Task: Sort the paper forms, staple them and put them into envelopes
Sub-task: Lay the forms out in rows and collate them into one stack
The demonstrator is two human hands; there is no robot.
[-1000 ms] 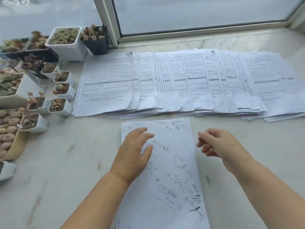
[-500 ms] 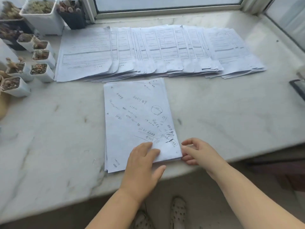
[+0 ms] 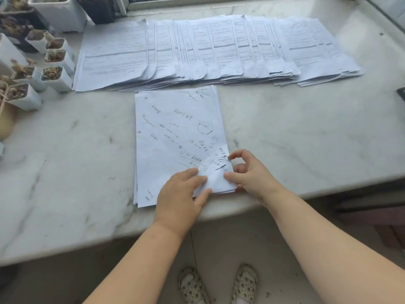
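A stack of handwritten sheets [image 3: 175, 132] lies in the middle of the marble sill [image 3: 295, 137], its near edge close to the sill's front edge. My left hand [image 3: 182, 194] presses flat on the stack's near edge, fingers straight. My right hand [image 3: 249, 174] is at the near right corner, where thumb and curled index finger pinch the top sheets. Behind the stack, a long fanned row of printed forms [image 3: 219, 49] spreads across the sill. No stapler or envelope is in view.
Several small pots of succulents [image 3: 52, 71] crowd the left side, with larger pots [image 3: 59, 12] at the back left. The edge of a dark object [image 3: 401, 94] shows at far right. Two loose staples [image 3: 120, 191] lie left of the stack.
Both hands drew back from the middle of the stack to its near edge. The left hand now presses down there and the right hand has closed on the corner.
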